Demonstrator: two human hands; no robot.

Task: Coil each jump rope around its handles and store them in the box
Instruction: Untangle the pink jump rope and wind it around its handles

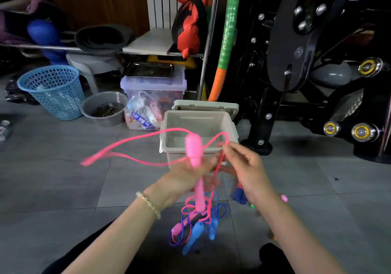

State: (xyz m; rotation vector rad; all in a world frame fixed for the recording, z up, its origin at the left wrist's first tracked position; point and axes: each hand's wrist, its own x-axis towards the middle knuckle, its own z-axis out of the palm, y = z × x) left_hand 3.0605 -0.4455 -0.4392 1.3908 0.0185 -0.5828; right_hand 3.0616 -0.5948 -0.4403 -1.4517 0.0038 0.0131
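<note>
**Head view (sole view)**

1. Pink jump rope. The pink handles (193, 146) stand upright in the air, just in front of the box. The left hand (184, 178) grips them at mid-length, fingers curled round. One end rises above the fist and the other hangs below it.
2. Pink cord (135, 141). It is thin and motion-blurred, flung in wide loops to the left and across the box mouth. The right hand (247, 167) pinches one strand between thumb and fingertips, just right of the handles.
3. Box (230, 129). It is beige and sits on the floor tiles, with its lid (205, 106) tipped open behind. No rope shows inside.
4. Pile of ropes (201, 216). Blue and pink cords lie tangled with their handles on the floor below the hands.

**Handling, as judged:** the rope looks light. Its handles look stiff, smooth plastic, while the cord is soft and whippy, likely to spring off loose turns. Best hold is probably both handles in one fist, with the cord pinched close to them and kept taut.

**Also present:** blue basket (53, 91), grey basin (104, 109) and clear storage bin (154, 85).
</note>
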